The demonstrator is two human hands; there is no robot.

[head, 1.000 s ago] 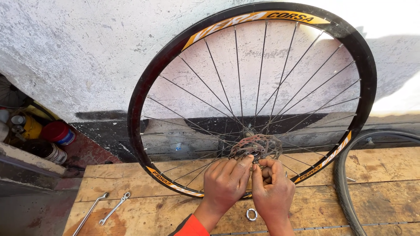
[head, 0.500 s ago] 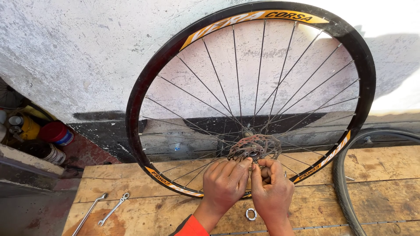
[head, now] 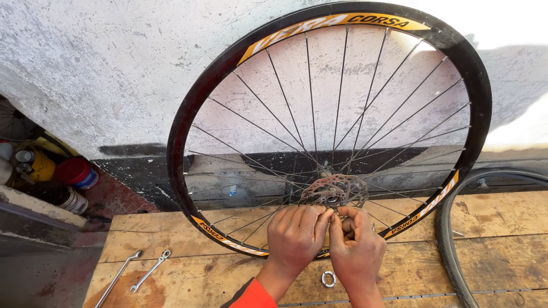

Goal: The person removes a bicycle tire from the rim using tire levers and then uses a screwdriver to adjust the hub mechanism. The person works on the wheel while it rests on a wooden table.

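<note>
A: Bicycle wheel (head: 240,91), black rim with orange decals, stands upright on the wooden tabletop (head: 496,219) and leans on the rough white plaster wall (head: 97,63). Disc rotor (head: 335,191) sits at the hub, low in the wheel.

B: Hands?

A: I see both at the hub, just below the rotor. Left hand (head: 294,237) has its fingers curled in, pinching something small at the axle; right hand (head: 358,247) is curled tight beside it, fingertips touching the left's. What they pinch is hidden, I cannot tell what it is.

B: Surface?

A: Worn planks, stained, gaps between boards. A small metal nut (head: 328,279) lies on the tabletop between the wrists. Two wrenches (head: 149,271) lie near the left corner, well apart from the hands. A black tyre (head: 451,239) curves in at the right edge.

B: Room?

A: Dark band along the wall's foot. Cans and bottles (head: 77,174) crowd the low corner at left, beyond the tabletop. Sunlight hits the wall at the right.
</note>
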